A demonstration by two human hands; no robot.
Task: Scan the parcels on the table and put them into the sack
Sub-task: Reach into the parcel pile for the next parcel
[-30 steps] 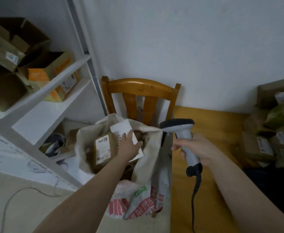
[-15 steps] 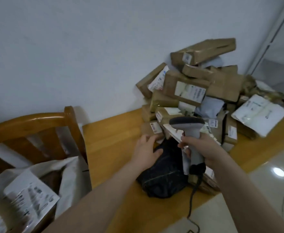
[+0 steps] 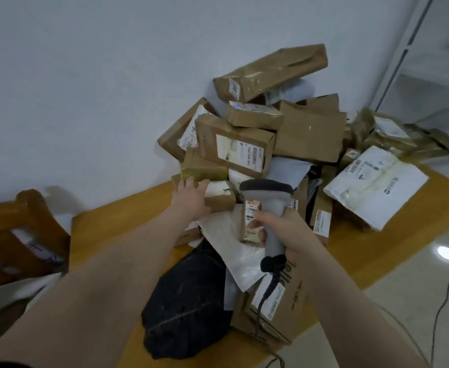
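Note:
A heap of brown cardboard parcels [image 3: 247, 144] and white mailer bags leans against the wall on the wooden table [image 3: 111, 235]. My left hand [image 3: 190, 199] reaches into the heap's left foot, fingers spread on a small brown box [image 3: 219, 196] with a torn white label. My right hand [image 3: 279, 229] grips the handle of a grey barcode scanner [image 3: 267, 192], its dark head level in front of the heap. A black bag parcel [image 3: 188, 306] lies on the table under my forearms. The sack's pale rim [image 3: 11, 293] shows at the lower left.
A wooden chair [image 3: 24, 235] stands left of the table with the sack on it. A large white mailer [image 3: 377, 184] lies at the right of the heap. The scanner's cable [image 3: 265, 296] hangs over a printed carton [image 3: 279, 312] at the table's front edge. Tiled floor lies at the right.
My left hand left the parcel in the sack, swung right to the table and moved up from the black bag to the small brown box. The view turned from the sack to the heap.

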